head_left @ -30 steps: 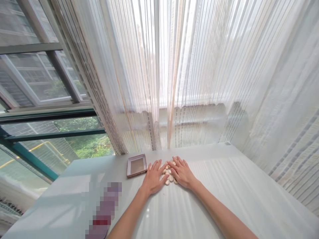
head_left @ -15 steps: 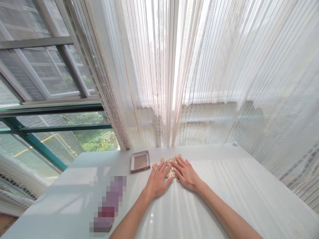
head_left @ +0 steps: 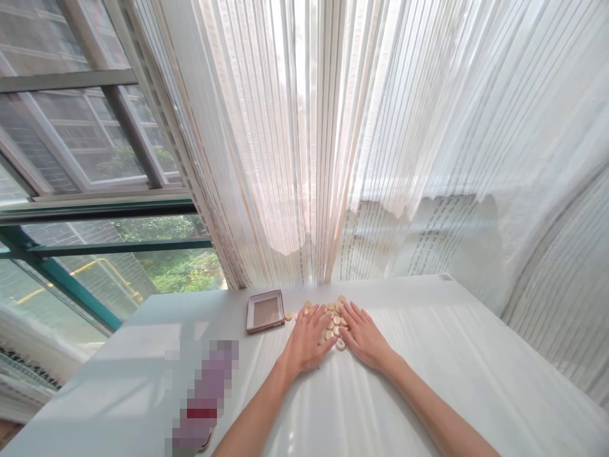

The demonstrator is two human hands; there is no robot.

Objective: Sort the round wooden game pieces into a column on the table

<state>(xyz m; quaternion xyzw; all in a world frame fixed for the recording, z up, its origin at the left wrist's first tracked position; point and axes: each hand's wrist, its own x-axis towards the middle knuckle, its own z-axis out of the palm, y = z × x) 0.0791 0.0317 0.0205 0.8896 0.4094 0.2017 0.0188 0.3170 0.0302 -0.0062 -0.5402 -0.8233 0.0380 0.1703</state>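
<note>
Several round, pale wooden pieces marked like Chinese chess pieces [head_left: 337, 321] lie in a loose cluster on the white table [head_left: 409, 381]. My left hand [head_left: 308, 338] lies palm down over the cluster's left side, its fingers spread and covering some pieces. On the right side, my right hand [head_left: 365, 334] rests flat with fingers stretched out, its fingertips at the pieces. One piece [head_left: 340, 344] with a dark character shows between the hands, near my left thumb. A lone piece [head_left: 288, 316] sits left of my left hand, beside a shallow open box [head_left: 265, 311].
A pixelated purple, elongated object [head_left: 205, 393] lies at the table's left front. Sheer striped curtains [head_left: 304, 158] hang behind the table's far edge. To the left is a window [head_left: 95, 139] with greenery and a building outside.
My hands have moved slightly apart, showing more of the pieces between them. One piece now lies separate beside the box. The curtain has shifted, and the view has moved slightly.
</note>
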